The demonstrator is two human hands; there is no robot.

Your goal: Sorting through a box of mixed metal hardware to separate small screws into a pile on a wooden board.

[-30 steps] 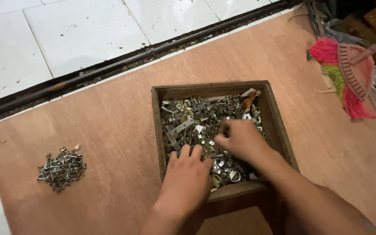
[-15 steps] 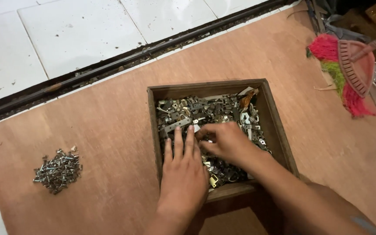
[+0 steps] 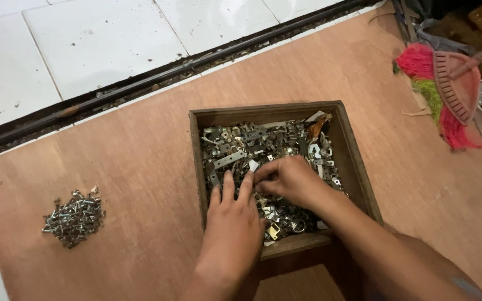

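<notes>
Hands position: your left hand [image 3: 232, 226] lies flat, fingers spread, on metal brackets [image 3: 252, 147] inside the wooden box [image 3: 352, 161]; your right hand [image 3: 291, 181] pinches a bracket, fingertips together.

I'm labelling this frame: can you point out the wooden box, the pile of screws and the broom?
wooden box [image 3: 263, 109], head view, far rim.
pile of screws [image 3: 73, 218], head view, middle of heap.
broom [image 3: 457, 89], head view, pink plastic head.

my left hand [image 3: 232, 223]: slid forward over the metal bits, deeper into the wooden box [image 3: 352, 161]
my right hand [image 3: 291, 181]: drawn left, fingertips now meeting the left's
</notes>
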